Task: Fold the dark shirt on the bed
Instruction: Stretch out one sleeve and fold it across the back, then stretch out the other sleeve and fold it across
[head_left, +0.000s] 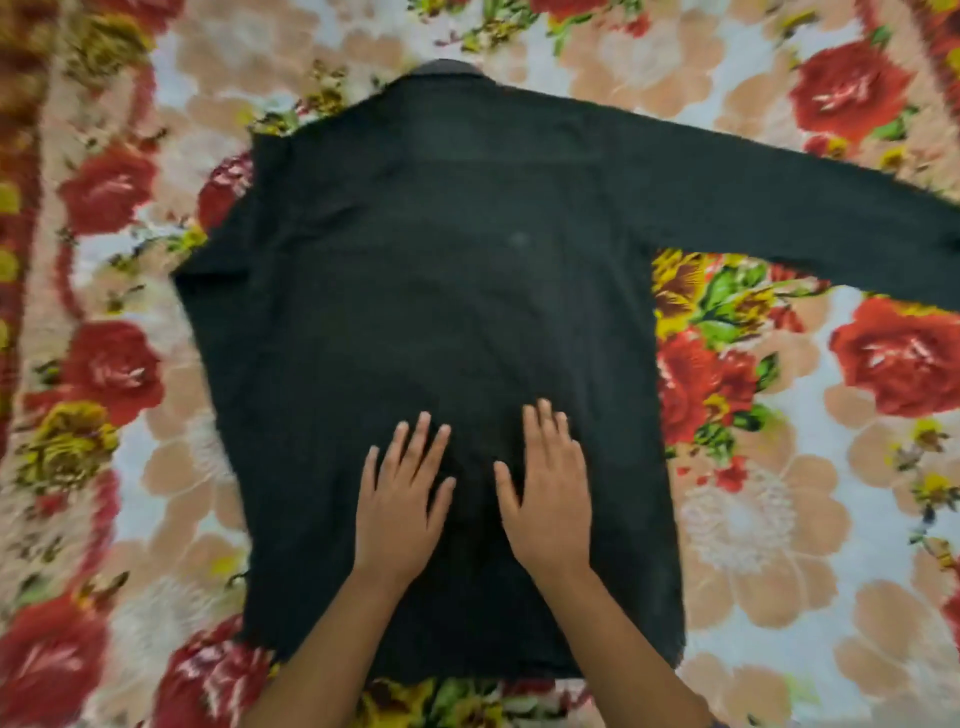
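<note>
The dark shirt (441, 312) lies spread flat in the middle of the bed, back side up by the look of it, its collar (449, 67) at the far end and its hem nearest the person; the right sleeve (805, 218) stretches out straight toward the right edge of the view, while the left sleeve (223, 249) appears already turned in or bunched along the body, though the blur makes that hard to settle. Both hands rest palm-down on the lower back of the shirt, side by side and close together without touching; the left hand (402, 504) has its fingers fanned apart, the right hand (548, 493) has them closer together; neither pinches any cloth, both simply lie flat on the fabric as if smoothing it.

As a judgement, the task is at its beginning: the shirt is laid out and flattened, but the outstretched sleeve is not yet folded in, the sides are not brought to the middle, and the body is not doubled over; nearly all the folding is left.

Around the shirt, the bedcover (779, 519) shows large red, peach and yellow flowers on a pale ground.

No brand, label or writing can be read anywhere, on the shirt or on the bedcover.
</note>
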